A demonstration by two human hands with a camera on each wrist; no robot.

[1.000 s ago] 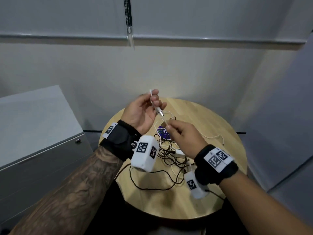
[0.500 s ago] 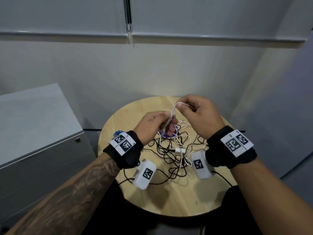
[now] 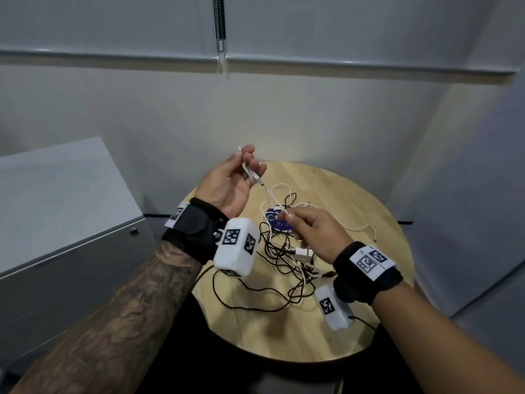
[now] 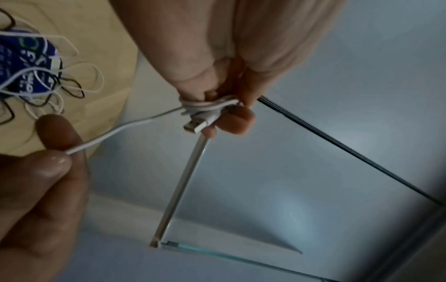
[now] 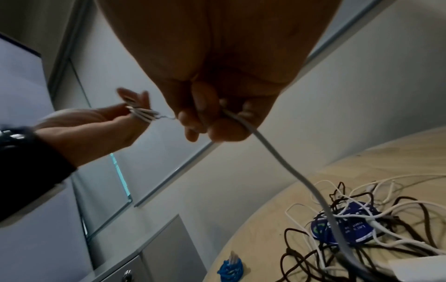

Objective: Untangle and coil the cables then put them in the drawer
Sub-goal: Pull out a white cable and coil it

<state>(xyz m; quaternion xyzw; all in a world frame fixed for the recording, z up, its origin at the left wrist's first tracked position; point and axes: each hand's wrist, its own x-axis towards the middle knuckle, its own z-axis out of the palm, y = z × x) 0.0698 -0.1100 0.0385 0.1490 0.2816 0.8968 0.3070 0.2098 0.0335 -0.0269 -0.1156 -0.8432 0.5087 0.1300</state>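
My left hand [image 3: 241, 177] is raised palm up above the round wooden table [image 3: 355, 194]. Loops of a white USB cable [image 4: 207, 108] are wound around its fingers, and the metal plug [image 4: 193, 126] sticks out. My right hand [image 3: 289, 218] pinches the same white cable [image 3: 271, 196] a short way down, and the strand is taut between both hands. From my right hand [image 5: 212, 122] the cable [image 5: 289, 171] hangs into a tangle of black and white cables [image 3: 284, 257] on the table. A white adapter [image 3: 303, 254] lies in the tangle.
A grey cabinet [image 3: 56, 223] with a lock [image 3: 134, 231] stands left of the table, its drawer closed. A round blue sticker [image 3: 277, 221] lies under the cables. A small blue coil [image 5: 229, 269] sits near the table's left edge. Walls stand close behind and to the right.
Half a second ago both hands were low and close together over the tangle. My left hand has since risen palm up and my right has pulled away, drawing the white cable taut.
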